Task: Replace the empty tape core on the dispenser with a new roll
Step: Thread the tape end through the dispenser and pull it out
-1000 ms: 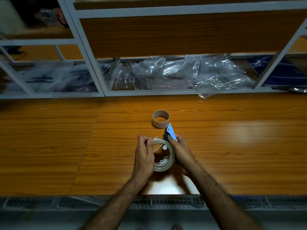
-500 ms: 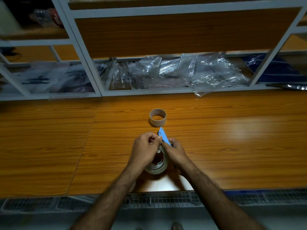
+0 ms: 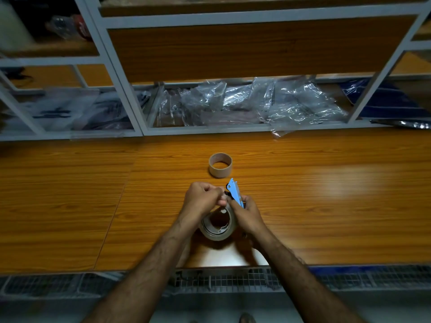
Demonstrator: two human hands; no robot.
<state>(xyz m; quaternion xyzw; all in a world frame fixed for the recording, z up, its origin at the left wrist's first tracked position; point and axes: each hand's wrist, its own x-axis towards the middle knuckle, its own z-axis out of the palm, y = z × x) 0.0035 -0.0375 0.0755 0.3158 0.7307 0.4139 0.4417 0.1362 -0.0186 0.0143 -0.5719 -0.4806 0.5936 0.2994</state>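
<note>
A blue tape dispenser (image 3: 235,193) with a new roll of clear tape (image 3: 219,226) on it is held just above the wooden table (image 3: 326,206). My right hand (image 3: 248,215) grips the dispenser's body from the right. My left hand (image 3: 203,199) has its fingers pinched at the top of the roll, next to the blue blade end; what it pinches looks like the tape's loose end. The empty brown cardboard core (image 3: 220,165) stands on the table a little beyond the hands.
A grey metal shelf frame (image 3: 140,127) runs along the table's far edge, stuffed with clear plastic bags (image 3: 256,103). One bag corner (image 3: 277,134) hangs onto the table. A wire mesh tray (image 3: 233,279) lines the near edge.
My left hand has moved from the roll's left side up to its top by the blue blade end and pinched shut there. The right hand keeps its grip.
</note>
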